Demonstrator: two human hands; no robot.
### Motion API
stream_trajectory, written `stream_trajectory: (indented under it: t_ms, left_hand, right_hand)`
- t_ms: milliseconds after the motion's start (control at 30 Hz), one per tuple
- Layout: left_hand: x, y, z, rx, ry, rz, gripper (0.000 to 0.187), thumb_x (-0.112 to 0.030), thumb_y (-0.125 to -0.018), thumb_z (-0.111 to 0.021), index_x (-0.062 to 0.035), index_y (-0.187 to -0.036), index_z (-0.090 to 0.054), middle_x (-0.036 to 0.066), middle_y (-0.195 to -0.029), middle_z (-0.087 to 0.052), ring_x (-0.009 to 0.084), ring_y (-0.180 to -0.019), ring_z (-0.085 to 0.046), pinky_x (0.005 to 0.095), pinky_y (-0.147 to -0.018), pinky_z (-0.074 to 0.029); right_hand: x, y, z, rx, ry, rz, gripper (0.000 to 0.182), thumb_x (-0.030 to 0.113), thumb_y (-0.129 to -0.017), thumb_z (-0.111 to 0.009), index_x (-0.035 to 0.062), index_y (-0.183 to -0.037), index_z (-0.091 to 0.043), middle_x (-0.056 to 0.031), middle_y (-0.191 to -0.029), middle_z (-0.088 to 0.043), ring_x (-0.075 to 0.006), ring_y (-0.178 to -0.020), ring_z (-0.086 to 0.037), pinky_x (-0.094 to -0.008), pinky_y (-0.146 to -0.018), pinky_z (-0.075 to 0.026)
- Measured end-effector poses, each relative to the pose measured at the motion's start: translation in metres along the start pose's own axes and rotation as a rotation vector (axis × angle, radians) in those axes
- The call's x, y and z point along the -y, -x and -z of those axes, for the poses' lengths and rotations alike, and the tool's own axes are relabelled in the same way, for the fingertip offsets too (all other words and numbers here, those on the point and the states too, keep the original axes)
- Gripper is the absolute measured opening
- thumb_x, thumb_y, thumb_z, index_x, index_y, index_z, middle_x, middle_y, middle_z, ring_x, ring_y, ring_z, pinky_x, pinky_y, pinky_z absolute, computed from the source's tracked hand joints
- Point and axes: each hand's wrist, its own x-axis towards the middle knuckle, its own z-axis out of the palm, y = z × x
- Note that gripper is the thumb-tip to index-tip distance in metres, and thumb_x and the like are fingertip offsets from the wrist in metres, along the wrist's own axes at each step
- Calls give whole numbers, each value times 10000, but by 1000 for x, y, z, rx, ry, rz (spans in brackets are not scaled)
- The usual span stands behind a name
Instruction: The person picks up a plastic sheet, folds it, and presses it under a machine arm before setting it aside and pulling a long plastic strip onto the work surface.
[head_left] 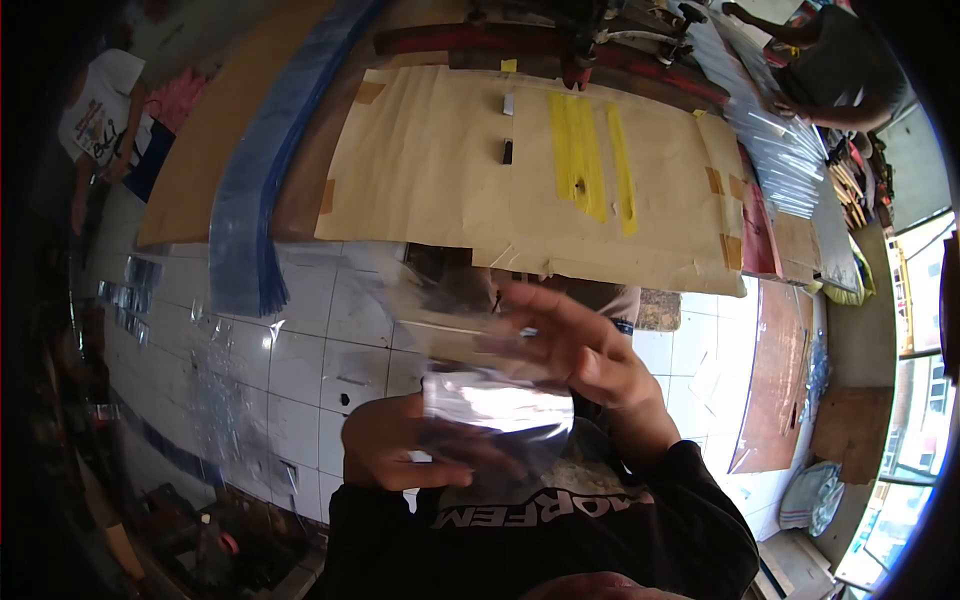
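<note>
In the head view my left hand (392, 440) is wrapped around the side of a glossy clear plastic packet (498, 402), which looks like a stack of thin sheets and throws back bright light. My right hand (585, 352) is raised over the packet's upper right, its fingers spread and partly smeared by motion. A blurred, see-through piece of plastic (385, 290) extends up and left from the packet. Whether my right fingertips touch the plastic cannot be made out. Both hands are in front of my dark printed shirt (540, 510).
Ahead is a table covered with brown paper (430, 160), bearing yellow strips (580, 150) and a red metal bar (480, 40). Long bluish plastic sheets (250, 200) hang off its left. Plastic scraps (225, 400) litter the tiled floor. Other people stand at far left (105, 110) and upper right (840, 65).
</note>
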Motion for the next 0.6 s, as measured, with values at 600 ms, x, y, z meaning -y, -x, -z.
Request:
stream_trajectory:
  t_ms: [600]
  left_hand:
    - [59,-53,-20,-346,-252,278,742,-40,-857,-585,-141,-1502,-232,157,-957,-701,323,-796,-692,365,-692,-550]
  right_hand:
    - [40,-23,5,-1011,839,871,498,47,-951,-538,-25,-1421,-390,-56,-928,-607,-70,-671,-544,-209,-567,-445]
